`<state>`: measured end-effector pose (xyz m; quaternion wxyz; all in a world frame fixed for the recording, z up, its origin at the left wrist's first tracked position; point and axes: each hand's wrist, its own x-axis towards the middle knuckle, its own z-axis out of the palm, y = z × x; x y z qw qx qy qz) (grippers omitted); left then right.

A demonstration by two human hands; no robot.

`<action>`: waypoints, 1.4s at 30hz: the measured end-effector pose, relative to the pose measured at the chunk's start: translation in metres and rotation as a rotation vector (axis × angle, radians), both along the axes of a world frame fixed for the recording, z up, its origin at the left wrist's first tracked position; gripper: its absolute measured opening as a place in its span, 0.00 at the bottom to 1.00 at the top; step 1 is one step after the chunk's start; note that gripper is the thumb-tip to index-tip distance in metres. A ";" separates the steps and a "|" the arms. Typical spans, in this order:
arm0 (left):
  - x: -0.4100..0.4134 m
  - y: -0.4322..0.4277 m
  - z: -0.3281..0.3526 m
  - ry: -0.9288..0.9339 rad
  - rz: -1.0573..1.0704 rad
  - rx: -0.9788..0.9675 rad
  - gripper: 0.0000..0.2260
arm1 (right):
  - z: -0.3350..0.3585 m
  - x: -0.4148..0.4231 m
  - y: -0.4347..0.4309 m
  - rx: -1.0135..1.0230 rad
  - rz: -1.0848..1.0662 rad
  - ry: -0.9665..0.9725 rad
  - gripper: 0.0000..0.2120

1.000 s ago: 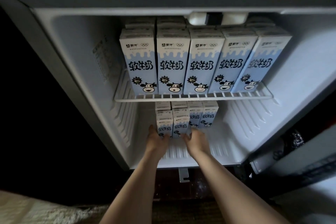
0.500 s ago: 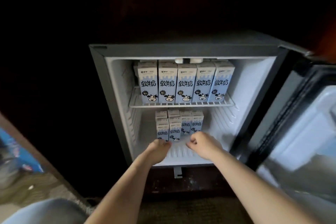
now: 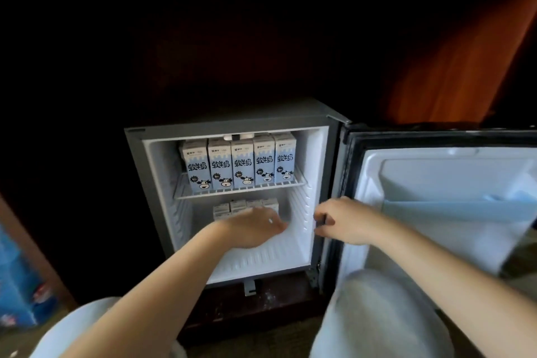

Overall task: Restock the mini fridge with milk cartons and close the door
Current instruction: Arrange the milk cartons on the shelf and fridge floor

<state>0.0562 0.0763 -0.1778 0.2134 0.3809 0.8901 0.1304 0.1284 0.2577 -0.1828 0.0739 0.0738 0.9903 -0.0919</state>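
1. Behind the left hand (image 3: 255,229), which is relaxed and empty, stand the lower milk cartons (image 3: 232,208). Bare fridge floor (image 3: 276,259) spreads beneath it and to its right.
2. The right hand (image 3: 345,221), fingers curled, is at the hinge-side edge of the mini fridge (image 3: 334,160). Whether it grips anything is unclear. The open door (image 3: 436,171) is just to its right.

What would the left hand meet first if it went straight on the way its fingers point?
Probably the fridge's ribbed right inner wall: the left hand points rightward in the lower compartment. Depth is unclear; the right hand lies just beyond.

A white wire shelf (image 3: 241,192) is carrying five upright blue-and-white milk cartons (image 3: 243,165); smaller cartons (image 3: 238,206) are standing on the ribbed white fridge floor (image 3: 261,261).
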 end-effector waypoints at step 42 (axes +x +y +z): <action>0.327 0.226 -0.260 -0.425 -0.544 -0.283 0.26 | -0.307 0.407 0.108 -0.189 -1.101 -0.286 0.22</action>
